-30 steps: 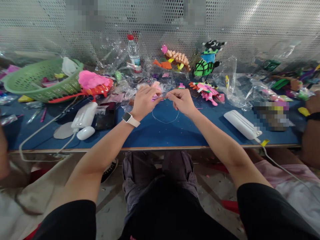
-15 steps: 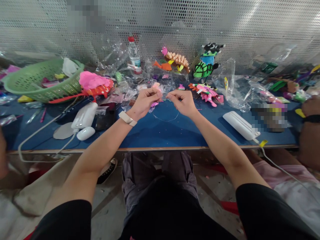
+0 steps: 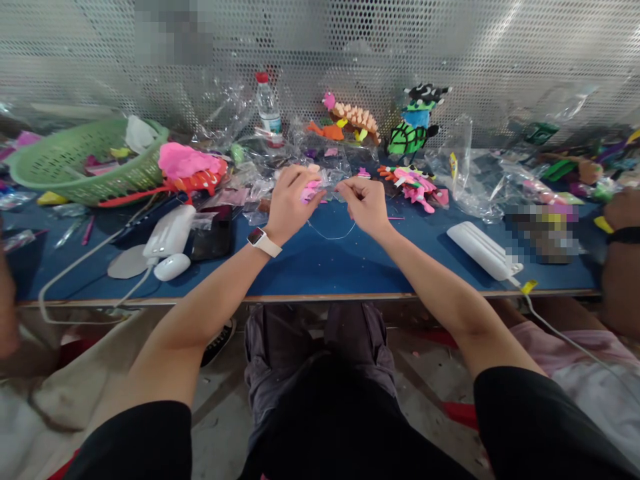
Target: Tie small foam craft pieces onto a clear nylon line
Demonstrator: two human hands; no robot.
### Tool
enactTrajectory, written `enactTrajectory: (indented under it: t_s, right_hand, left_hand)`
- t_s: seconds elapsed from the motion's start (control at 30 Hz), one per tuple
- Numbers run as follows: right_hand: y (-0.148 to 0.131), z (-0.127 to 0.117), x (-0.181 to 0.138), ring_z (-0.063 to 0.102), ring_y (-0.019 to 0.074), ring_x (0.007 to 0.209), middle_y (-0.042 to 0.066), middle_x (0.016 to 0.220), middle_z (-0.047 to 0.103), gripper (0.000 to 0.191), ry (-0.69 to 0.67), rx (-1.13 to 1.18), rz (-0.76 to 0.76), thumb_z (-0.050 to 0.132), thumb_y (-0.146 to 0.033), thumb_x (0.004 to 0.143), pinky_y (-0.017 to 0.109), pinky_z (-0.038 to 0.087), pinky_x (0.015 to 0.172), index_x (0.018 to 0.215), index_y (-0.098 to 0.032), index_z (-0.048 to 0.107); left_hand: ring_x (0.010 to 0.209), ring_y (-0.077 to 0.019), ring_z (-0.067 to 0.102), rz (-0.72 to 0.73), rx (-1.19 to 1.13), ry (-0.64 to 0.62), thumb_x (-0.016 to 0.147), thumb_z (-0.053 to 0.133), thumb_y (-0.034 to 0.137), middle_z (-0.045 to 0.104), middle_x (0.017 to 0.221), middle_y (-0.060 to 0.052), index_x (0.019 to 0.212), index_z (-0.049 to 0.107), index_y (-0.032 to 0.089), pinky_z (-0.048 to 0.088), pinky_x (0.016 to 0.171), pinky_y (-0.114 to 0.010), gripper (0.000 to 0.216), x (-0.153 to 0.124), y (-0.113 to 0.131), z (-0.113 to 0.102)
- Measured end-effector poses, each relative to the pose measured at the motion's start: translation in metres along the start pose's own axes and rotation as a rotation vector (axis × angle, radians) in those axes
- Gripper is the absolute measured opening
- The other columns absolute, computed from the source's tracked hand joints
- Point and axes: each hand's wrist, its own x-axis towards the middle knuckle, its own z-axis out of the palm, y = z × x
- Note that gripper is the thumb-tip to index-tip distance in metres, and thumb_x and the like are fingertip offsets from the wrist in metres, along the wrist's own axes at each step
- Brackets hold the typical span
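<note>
My right hand (image 3: 367,203) is closed in a pinch, with thumb and forefinger together on a thin clear thread (image 3: 333,238). The thread hangs in a shallow loop above the blue table (image 3: 330,267) and runs up behind my left hand (image 3: 293,203). That hand has its thumb and bent fingers apart, and a watch is on its wrist. Pink pieces (image 3: 310,191) and clear plastic show just beyond its fingers; whether it touches them I cannot tell. Right of my hands lies a pink and orange clay figure (image 3: 417,189).
A green basket (image 3: 55,163), a white power bank (image 3: 170,230), a white earbud case (image 3: 171,267) and a dark phone (image 3: 213,233) lie left. Behind stand a water bottle (image 3: 270,117) and clay figures (image 3: 355,120). Another white power bank (image 3: 483,252) lies right. People sit on both sides.
My left hand has turned and risen slightly, and its thumb and fingers have parted from a pinch. The thread's loop still hangs between the hands. My right hand has barely moved.
</note>
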Motion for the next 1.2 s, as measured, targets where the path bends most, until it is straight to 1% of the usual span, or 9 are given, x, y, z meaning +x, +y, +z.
enactTrajectory:
  t_s: [0.2, 0.37, 0.47, 0.57, 0.7, 0.83, 0.93, 1.07, 1.2]
  right_hand:
    - [-0.006, 0.003, -0.003, 0.044, 0.0147, 0.055, -0.003, 0.057, 0.046, 0.054, -0.048, 0.014, -0.003, 0.064, -0.074, 0.103, 0.033, 0.034, 0.054, 0.083, -0.024, 0.073]
    - [-0.008, 0.003, -0.003, 0.045, 0.0141, 0.055, -0.003, 0.057, 0.049, 0.055, -0.059, 0.021, -0.007, 0.063, -0.073, 0.104, 0.033, 0.035, 0.054, 0.084, -0.024, 0.073]
    - [-0.007, 0.001, -0.002, 0.044, 0.0128, 0.054, -0.004, 0.057, 0.049, 0.054, -0.039, 0.034, -0.028, 0.063, -0.071, 0.104, 0.032, 0.034, 0.053, 0.085, -0.022, 0.074]
    - [-0.005, 0.0, -0.001, 0.044, 0.0129, 0.054, -0.004, 0.057, 0.048, 0.052, -0.021, 0.024, -0.042, 0.064, -0.07, 0.105, 0.032, 0.034, 0.054, 0.086, -0.022, 0.075]
    - [-0.001, -0.001, 0.001, 0.047, 0.0147, 0.056, -0.004, 0.058, 0.047, 0.053, -0.017, 0.011, -0.029, 0.064, -0.073, 0.104, 0.033, 0.035, 0.055, 0.086, -0.025, 0.075]
    - [0.001, -0.002, 0.003, 0.047, 0.0153, 0.056, -0.003, 0.058, 0.047, 0.056, -0.02, 0.021, -0.017, 0.064, -0.078, 0.101, 0.033, 0.035, 0.055, 0.084, -0.025, 0.073]
    - [0.001, -0.002, 0.003, 0.048, 0.0153, 0.055, -0.003, 0.057, 0.048, 0.057, -0.013, 0.024, -0.001, 0.064, -0.08, 0.1, 0.032, 0.035, 0.054, 0.085, -0.025, 0.072]
    - [-0.002, -0.001, 0.001, 0.049, 0.0141, 0.048, -0.005, 0.053, 0.05, 0.057, -0.042, 0.066, 0.028, 0.064, -0.08, 0.1, 0.032, 0.037, 0.051, 0.086, -0.025, 0.073]
    - [-0.005, 0.0, -0.001, 0.047, 0.0129, 0.041, -0.006, 0.049, 0.05, 0.059, -0.086, 0.117, 0.035, 0.065, -0.083, 0.099, 0.031, 0.038, 0.048, 0.085, -0.026, 0.072]
  left_hand:
    - [0.114, -0.0283, 0.074, 0.057, 0.082, -0.023, 0.112, 0.065, 0.035, 0.079, 0.115, -0.009, 0.107, 0.079, 0.028, 0.059, 0.106, -0.049, 0.018, 0.0, -0.003, 0.0]
    - [0.118, -0.0259, 0.076, 0.055, 0.039, -0.057, 0.115, 0.061, 0.032, 0.082, 0.121, -0.009, 0.118, 0.08, 0.025, 0.06, 0.105, -0.043, 0.021, 0.0, -0.003, -0.002]
    - [0.109, -0.0227, 0.08, 0.073, -0.016, -0.032, 0.114, 0.064, 0.031, 0.085, 0.115, -0.007, 0.117, 0.081, 0.024, 0.062, 0.098, -0.039, 0.019, 0.001, 0.0, -0.002]
    - [0.094, -0.0201, 0.081, -0.036, -0.211, -0.035, 0.111, 0.071, 0.034, 0.086, 0.102, -0.006, 0.108, 0.081, 0.023, 0.065, 0.088, -0.037, 0.015, 0.003, 0.001, 0.0]
    - [0.08, -0.0183, 0.08, -0.275, -0.545, -0.138, 0.104, 0.081, 0.049, 0.083, 0.088, -0.006, 0.105, 0.08, 0.023, 0.068, 0.076, -0.034, 0.026, 0.005, -0.006, 0.007]
    - [0.073, -0.0167, 0.079, -0.389, -0.696, -0.173, 0.101, 0.084, 0.056, 0.081, 0.085, -0.006, 0.102, 0.078, 0.023, 0.067, 0.068, -0.031, 0.034, 0.005, -0.015, 0.013]
    - [0.073, -0.0167, 0.079, -0.393, -0.672, -0.182, 0.099, 0.086, 0.051, 0.081, 0.088, -0.006, 0.102, 0.078, 0.022, 0.067, 0.067, -0.03, 0.03, 0.004, -0.015, 0.013]
    - [0.071, -0.0163, 0.078, -0.314, -0.588, -0.143, 0.098, 0.086, 0.042, 0.081, 0.095, -0.006, 0.103, 0.076, 0.022, 0.066, 0.067, -0.031, 0.023, 0.003, -0.009, 0.012]
    - [0.068, -0.0152, 0.076, -0.284, -0.525, -0.111, 0.097, 0.088, 0.051, 0.078, 0.092, -0.004, 0.101, 0.074, 0.023, 0.063, 0.064, -0.03, 0.032, 0.002, -0.004, 0.012]
